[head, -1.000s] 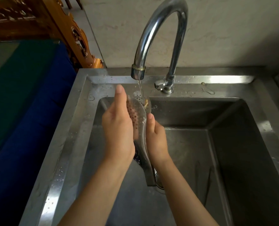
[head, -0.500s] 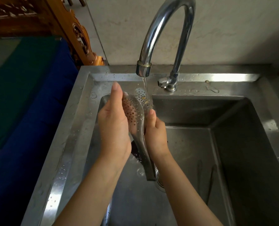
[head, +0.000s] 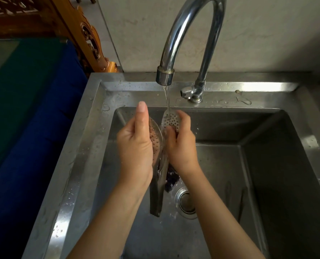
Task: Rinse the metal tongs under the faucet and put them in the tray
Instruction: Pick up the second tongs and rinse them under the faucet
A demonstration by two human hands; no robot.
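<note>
Rinsing under way: perforated stainless-steel tongs [head: 160, 146] held over the steel sink basin [head: 267, 156], one blade under the chrome gooseneck faucet [head: 183, 40] stream; left hand [head: 136, 146] and right hand [head: 181, 146] each clasp a blade; tray placement remains, no tray in view.

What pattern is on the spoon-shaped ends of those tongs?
The metal tongs have shiny silver ends dotted all over with small round holes, seen clearly in the head view.

Steel sink [head: 267, 184], drain [head: 186, 202] in basin; carved wood [head: 88, 38], blue-green cloth [head: 24, 109] left.
</note>
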